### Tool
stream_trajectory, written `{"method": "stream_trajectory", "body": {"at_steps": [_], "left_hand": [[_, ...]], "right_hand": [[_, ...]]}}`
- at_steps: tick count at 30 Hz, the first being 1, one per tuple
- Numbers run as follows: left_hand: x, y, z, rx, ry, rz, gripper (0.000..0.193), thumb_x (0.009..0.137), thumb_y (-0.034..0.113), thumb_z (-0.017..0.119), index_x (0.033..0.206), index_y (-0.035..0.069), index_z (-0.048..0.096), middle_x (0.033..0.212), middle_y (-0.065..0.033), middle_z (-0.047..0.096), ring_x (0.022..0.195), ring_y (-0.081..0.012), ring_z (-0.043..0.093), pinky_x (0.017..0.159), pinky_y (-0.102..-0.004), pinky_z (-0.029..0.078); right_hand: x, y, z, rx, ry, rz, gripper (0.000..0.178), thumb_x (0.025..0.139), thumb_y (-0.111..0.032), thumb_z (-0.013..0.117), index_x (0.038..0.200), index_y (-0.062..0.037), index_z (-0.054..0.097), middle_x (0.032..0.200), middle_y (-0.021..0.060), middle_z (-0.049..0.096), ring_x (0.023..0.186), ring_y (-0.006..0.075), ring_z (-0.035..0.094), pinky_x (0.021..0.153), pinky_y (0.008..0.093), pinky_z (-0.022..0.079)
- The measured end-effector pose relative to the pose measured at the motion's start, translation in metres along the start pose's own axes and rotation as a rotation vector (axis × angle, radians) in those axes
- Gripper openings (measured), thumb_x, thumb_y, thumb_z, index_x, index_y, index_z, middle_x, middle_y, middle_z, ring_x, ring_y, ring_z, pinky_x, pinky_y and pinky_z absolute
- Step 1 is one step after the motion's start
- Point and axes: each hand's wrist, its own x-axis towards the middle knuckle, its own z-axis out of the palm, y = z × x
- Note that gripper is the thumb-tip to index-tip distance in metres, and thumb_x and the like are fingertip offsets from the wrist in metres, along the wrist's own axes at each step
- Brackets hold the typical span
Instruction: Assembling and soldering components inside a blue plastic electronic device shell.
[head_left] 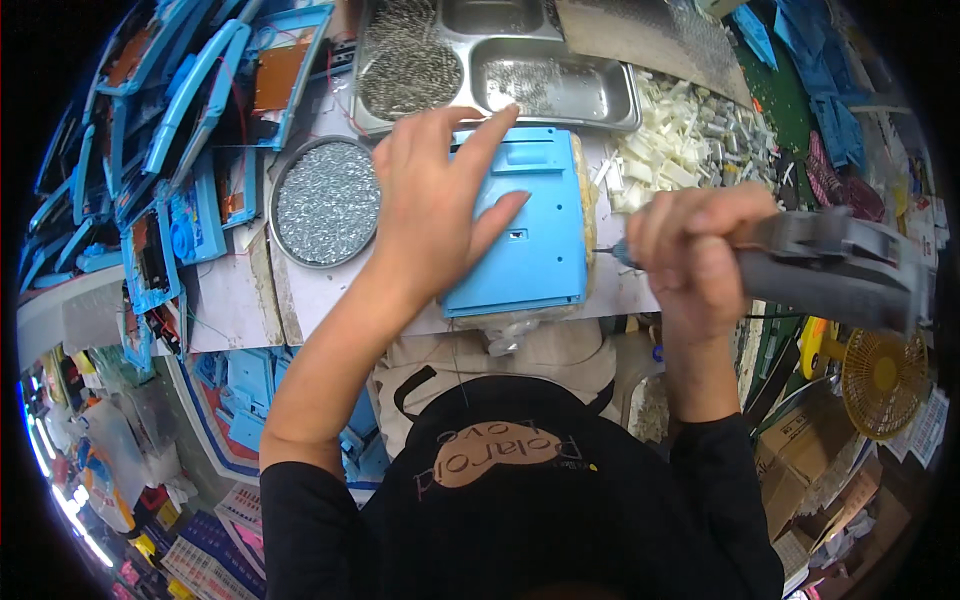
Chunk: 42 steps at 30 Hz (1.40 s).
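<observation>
One pale counter (225, 300) carries everything at hand, with a heap of blue plastic cases (205, 95) stacked at its far left. Along the far side sits a metal tray (606, 90) with several compartments, the left one full of thin metal pieces (410, 80). Right of the tray lies a loose pile of white plastic parts (650, 150).

The single blue case (545, 230) being worked on lies flat, face up, in the middle near the person, on a yellowish pad (588, 190). The left hand (435, 185) rests spread over its left half, thumb laid on the face; that grip is loose, steadying rather than clasping. The right hand (700, 245) has its grip wrapped firmly round a dark power driver (830, 270), to the right of the case.

Smaller again is the round dish (272, 205), left of the left wrist, filled with small silvery pieces that look like screws (328, 205). Smallest is the driver's thin bit (604, 250), pointing left at the case's right edge; whether it touches, I cannot tell.

The step in hand looks like fastening, with the bit being lined up. A clean drive would call for a steady case and a squarely seated bit.
</observation>
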Motion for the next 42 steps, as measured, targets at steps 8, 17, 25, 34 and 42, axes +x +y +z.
{"method": "stream_trajectory", "body": {"at_steps": [8,17,25,34,42], "left_hand": [[-0.043,-0.011,-0.101,-0.137,0.324,0.136,0.043,0.076,0.015,0.083,0.112,0.006,0.063,0.139,-0.0203,0.059,0.122,-0.0378,0.06,0.104,-0.0448,0.046],[-0.541,-0.112,-0.169,0.701,0.905,-1.775,0.06,0.086,0.046,0.075,0.113,-0.007,0.062,0.104,-0.0222,0.067,0.094,-0.0387,0.065,0.089,-0.0442,0.052],[-0.472,-0.175,-0.178,0.997,0.935,-1.135,0.055,0.08,0.037,0.081,0.113,-0.003,0.063,0.125,-0.0191,0.059,0.117,-0.039,0.054,0.101,-0.0499,0.041],[-0.16,-0.16,-0.212,0.893,0.284,-0.783,0.067,0.07,0.04,0.087,0.122,0.005,0.064,0.123,-0.0177,0.064,0.119,-0.0358,0.056,0.098,-0.0521,0.04],[-0.149,-0.129,-0.273,0.463,0.351,-0.714,0.051,0.079,0.031,0.081,0.113,-0.001,0.063,0.096,-0.0132,0.071,0.087,-0.0241,0.069,0.077,-0.0392,0.053]], "right_hand": [[0.044,-0.059,-0.027,0.169,-0.172,-0.165,0.019,0.099,-0.025,0.053,0.107,-0.0106,0.063,0.063,-0.0054,0.041,0.06,0.0079,0.041,0.064,0.0283,0.034],[0.051,-0.03,-0.033,0.215,-0.072,0.025,0.02,0.101,-0.024,0.055,0.112,-0.0117,0.067,0.064,-0.0059,0.037,0.06,0.0079,0.035,0.067,0.0286,0.03],[0.06,-0.021,-0.016,0.11,-0.207,-0.031,0.028,0.105,-0.025,0.052,0.126,-0.0074,0.055,0.07,-0.0049,0.038,0.059,0.007,0.035,0.06,0.0246,0.028],[0.045,-0.031,-0.04,-0.244,0.028,0.059,0.056,0.098,-0.018,0.061,0.146,0.0038,0.042,0.096,0.0052,0.052,0.081,0.0123,0.047,0.08,0.0329,0.037],[0.027,-0.044,-0.002,-0.998,0.411,-0.486,0.057,0.096,-0.017,0.061,0.145,0.0067,0.042,0.134,0.023,0.057,0.122,0.0335,0.057,0.105,0.0475,0.047]]}}
